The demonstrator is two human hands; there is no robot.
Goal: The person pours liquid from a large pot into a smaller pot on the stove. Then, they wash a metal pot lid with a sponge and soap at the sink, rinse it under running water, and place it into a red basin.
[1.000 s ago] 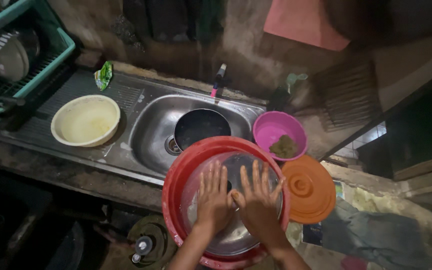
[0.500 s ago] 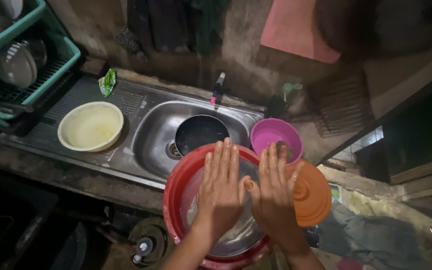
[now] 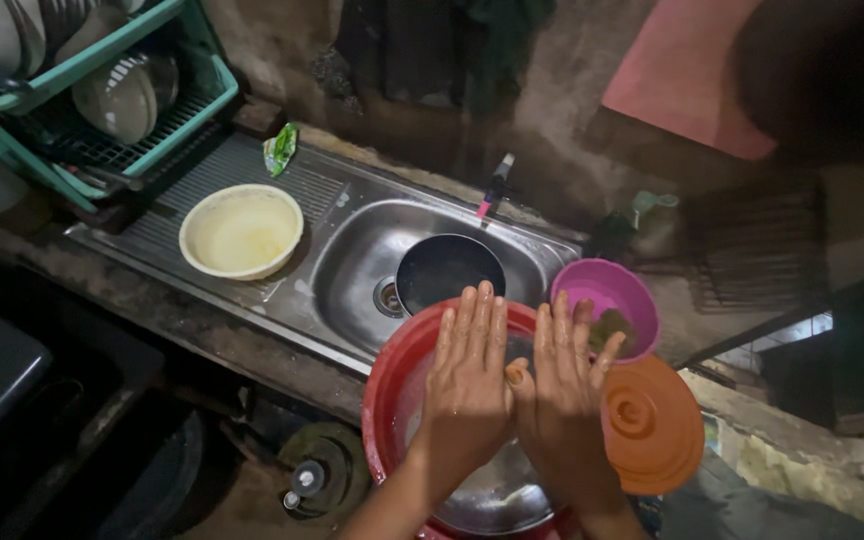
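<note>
My left hand (image 3: 467,385) and my right hand (image 3: 562,400) are held flat, side by side, fingers spread, above a red plastic basin (image 3: 389,385). Neither hand holds anything. Inside the basin lies a shiny metal bowl (image 3: 497,495) with water, partly hidden under my hands. A pink bowl (image 3: 592,290) with a greenish scrubber in it stands just beyond my right fingertips. An orange lid (image 3: 657,425) lies to the right of my right hand.
A steel sink (image 3: 352,260) holds a black pan (image 3: 449,270); a tap (image 3: 497,185) stands behind it. A cream bowl (image 3: 241,231) sits on the drainboard. A teal dish rack (image 3: 102,90) with plates is at far left. A green packet (image 3: 279,148) lies near it.
My hands have lifted from the water in the basin and moved forward toward the sink, fingers now stretched flat. The view has shifted down and right.
</note>
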